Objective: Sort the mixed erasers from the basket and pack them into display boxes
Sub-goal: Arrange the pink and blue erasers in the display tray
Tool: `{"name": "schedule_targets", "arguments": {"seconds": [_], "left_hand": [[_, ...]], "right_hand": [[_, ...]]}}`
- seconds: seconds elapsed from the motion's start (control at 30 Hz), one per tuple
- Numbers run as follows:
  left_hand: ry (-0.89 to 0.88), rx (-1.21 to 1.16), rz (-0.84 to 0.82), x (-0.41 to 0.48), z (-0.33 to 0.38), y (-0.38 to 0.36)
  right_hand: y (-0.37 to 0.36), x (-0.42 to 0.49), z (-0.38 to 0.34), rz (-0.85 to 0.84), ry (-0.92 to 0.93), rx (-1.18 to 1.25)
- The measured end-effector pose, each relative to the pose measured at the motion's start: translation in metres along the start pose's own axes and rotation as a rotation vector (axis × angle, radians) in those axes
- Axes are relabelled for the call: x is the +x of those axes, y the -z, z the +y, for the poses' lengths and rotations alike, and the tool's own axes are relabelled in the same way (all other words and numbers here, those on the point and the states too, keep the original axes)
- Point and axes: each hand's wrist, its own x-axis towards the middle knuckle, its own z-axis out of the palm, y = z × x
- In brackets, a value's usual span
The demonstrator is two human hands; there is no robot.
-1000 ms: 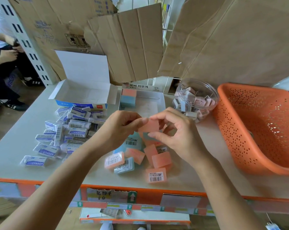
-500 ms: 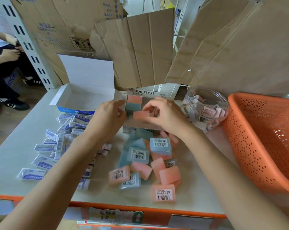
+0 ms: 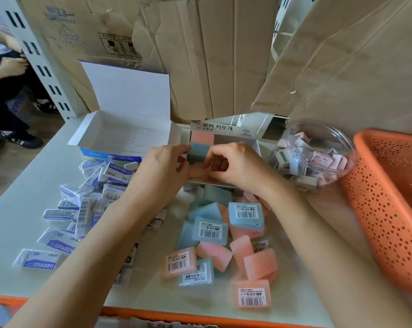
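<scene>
The person's two hands meet at a small box with printed letters on its back wall. This box sits at the far side of the table, in the middle.

The right hand has its fingers bent. It pinches a pink eraser and holds it down low in the front left part of the small box. The left hand is at the left side of the same box. Its fingertips touch a blue eraser that stands just behind the pink one. It is hard to tell if the left hand grips anything or only touches. One more pink eraser stands at the back of the box, behind the blue one.

Near the person, under the right arm, lies a pile of pink and blue erasers. Many show stickers with black stripes. To the left lies a pile of white erasers with blue writing. Behind that pile sits a white box with its lid up.

On the right of the small box is a clear tub holding little pale erasers. Beside it is the orange basket, full of small holes.

Big sheets of cardboard stand behind the table. Another person sits at the far left.
</scene>
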Motion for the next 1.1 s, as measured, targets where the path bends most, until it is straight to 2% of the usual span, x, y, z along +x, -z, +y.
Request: {"name": "schedule_targets", "arguments": {"seconds": [0.3, 0.57, 0.67, 0.83, 0.9, 1.0, 1.1], "left_hand": [[0.008, -0.005, 0.009, 0.000, -0.002, -0.002], [0.001, 0.002, 0.010, -0.001, -0.004, -0.005], [-0.024, -0.015, 0.064, -0.003, -0.001, -0.006], [-0.205, -0.091, 0.201, -0.003, 0.005, 0.003], [-0.329, -0.108, 0.195, -0.005, 0.012, 0.011], [-0.490, -0.086, 0.088, -0.015, 0.025, 0.023], [-0.599, -0.035, -0.125, -0.035, 0.038, 0.023]], "right_hand": [[-0.003, 0.004, -0.003, 0.022, -0.004, -0.096], [-0.006, 0.005, -0.001, 0.061, -0.008, -0.091], [0.002, 0.002, 0.000, 0.084, -0.002, -0.054], [0.029, -0.016, 0.001, 0.169, -0.012, 0.018], [0.036, -0.034, 0.002, 0.209, 0.004, 0.048], [0.032, -0.064, 0.009, 0.318, 0.027, 0.030], [0.020, -0.088, 0.020, 0.399, 0.034, 0.023]]}}
